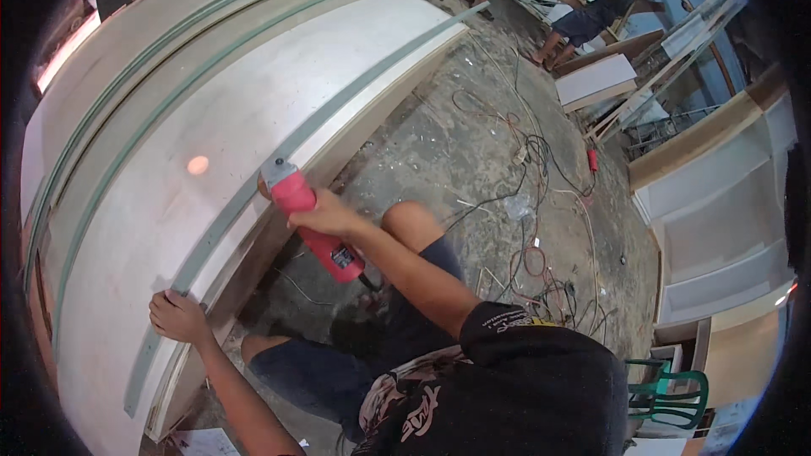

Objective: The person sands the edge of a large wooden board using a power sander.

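My right hand (pixel 328 214) is wrapped round the body of a red angle grinder (pixel 319 235) with a grey head. The grinder's head is at the edge of a large white panel (pixel 253 84), and its disc side faces the panel; whether it touches is hard to make out. Along that edge lies a long grey-green strip (pixel 221 224). Lower down, my left hand (pixel 177 317) is closed over the strip, its fingers curled across it against the panel. A dark cord leaves the grinder's rear end, close to my bent knee.
More green strips (pixel 160 105) run along the panel further left. Tangled cables (pixel 541 283) lie on the stained concrete floor (pixel 414 169). White cabinet frames (pixel 718 203) and a green plastic chair (pixel 672 397) stand at the right. Two people (pixel 583 21) are at the back among boards.
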### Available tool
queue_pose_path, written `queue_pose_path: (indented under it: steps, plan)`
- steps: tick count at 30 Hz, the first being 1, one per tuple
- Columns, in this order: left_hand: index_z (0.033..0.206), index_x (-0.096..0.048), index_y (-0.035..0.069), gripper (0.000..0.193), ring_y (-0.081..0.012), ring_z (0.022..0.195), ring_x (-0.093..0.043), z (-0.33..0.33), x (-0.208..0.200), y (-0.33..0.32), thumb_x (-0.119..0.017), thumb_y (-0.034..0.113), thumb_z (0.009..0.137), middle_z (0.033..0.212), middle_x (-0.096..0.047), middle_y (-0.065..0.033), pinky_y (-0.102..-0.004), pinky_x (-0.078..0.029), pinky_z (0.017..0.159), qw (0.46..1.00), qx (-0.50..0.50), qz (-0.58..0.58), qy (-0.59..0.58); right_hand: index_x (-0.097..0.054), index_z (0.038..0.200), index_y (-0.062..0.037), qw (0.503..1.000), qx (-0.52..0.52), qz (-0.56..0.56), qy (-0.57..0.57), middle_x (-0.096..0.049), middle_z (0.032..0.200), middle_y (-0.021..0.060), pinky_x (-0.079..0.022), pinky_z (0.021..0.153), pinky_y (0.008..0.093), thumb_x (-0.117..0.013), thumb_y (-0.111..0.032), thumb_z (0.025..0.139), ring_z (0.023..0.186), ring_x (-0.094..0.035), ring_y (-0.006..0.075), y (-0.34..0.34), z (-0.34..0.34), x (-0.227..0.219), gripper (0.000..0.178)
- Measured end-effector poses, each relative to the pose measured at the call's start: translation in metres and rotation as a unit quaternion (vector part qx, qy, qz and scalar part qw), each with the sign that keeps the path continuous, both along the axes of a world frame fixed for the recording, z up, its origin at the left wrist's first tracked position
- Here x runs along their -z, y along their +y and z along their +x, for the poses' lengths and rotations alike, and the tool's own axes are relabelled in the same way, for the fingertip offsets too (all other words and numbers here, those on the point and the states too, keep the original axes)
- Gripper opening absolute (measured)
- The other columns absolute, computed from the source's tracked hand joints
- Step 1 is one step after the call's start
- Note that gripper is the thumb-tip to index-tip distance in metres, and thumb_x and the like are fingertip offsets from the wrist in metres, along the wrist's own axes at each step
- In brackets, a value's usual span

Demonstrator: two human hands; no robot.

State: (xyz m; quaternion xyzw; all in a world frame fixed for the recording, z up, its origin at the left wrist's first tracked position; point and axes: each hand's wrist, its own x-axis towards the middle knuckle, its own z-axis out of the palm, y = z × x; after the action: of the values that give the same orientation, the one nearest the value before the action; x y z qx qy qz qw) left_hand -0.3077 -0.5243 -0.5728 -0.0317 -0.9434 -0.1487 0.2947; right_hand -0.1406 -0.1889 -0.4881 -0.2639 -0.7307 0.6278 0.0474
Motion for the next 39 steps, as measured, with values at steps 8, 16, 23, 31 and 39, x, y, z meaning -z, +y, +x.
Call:
queue_pose_path:
  steps: [8,16,23,31,39]
  plan:
    - [0.088,-0.061,-0.001,0.019,-0.0409,0.087,-0.058,-0.006,0.019,-0.013,-0.054,0.016,0.091,0.089,-0.062,-0.0199,-0.0534,-0.042,0.082,0.995,0.005,0.093,0.026,-0.064,0.114,-0.0034,0.99,-0.046,0.109,-0.077,-0.07,0.091,0.0091,-0.057,0.069,0.0371,-0.083,-0.023,0.077,0.077,-0.069,0.0206,-0.017,0.006,-0.011,0.046]
    - [0.089,-0.063,0.009,0.018,-0.0331,0.097,-0.055,0.01,-0.013,-0.006,-0.054,0.024,0.09,0.094,-0.062,-0.0109,-0.0476,-0.037,0.095,0.997,0.021,0.063,0.028,-0.059,0.115,0.0014,0.995,-0.093,0.03,-0.012,-0.069,0.1,0.0134,-0.054,0.081,0.0378,-0.082,-0.018,0.075,0.089,-0.068,0.0248,-0.013,0.012,-0.011,0.05]
    - [0.088,-0.063,0.009,0.018,-0.0332,0.095,-0.056,0.005,-0.015,-0.002,-0.053,0.023,0.09,0.091,-0.061,-0.0108,-0.0477,-0.037,0.096,0.996,0.031,0.076,0.026,-0.057,0.117,0.002,0.984,-0.172,0.027,-0.023,-0.069,0.1,0.0148,-0.054,0.083,0.0388,-0.084,-0.023,0.072,0.091,-0.068,0.0261,-0.042,0.001,-0.028,0.057]
    - [0.091,-0.062,0.009,0.019,-0.0339,0.095,-0.055,0.007,-0.012,-0.005,-0.052,0.025,0.091,0.094,-0.061,-0.0112,-0.0471,-0.037,0.093,0.998,0.027,0.057,0.022,-0.057,0.118,0.0001,0.978,-0.197,0.017,-0.063,-0.069,0.098,0.0125,-0.054,0.082,0.036,-0.084,-0.024,0.072,0.089,-0.067,0.0211,-0.071,-0.004,-0.027,0.059]
    - [0.091,-0.063,0.01,0.02,-0.032,0.095,-0.055,0.006,-0.014,-0.002,-0.051,0.026,0.091,0.094,-0.061,-0.0093,-0.0462,-0.037,0.093,0.997,0.029,0.068,0.017,-0.059,0.114,0.002,0.981,-0.17,-0.04,-0.088,-0.069,0.096,0.0135,-0.054,0.081,0.0361,-0.084,-0.024,0.073,0.088,-0.068,0.0225,-0.09,-0.007,-0.02,0.055]
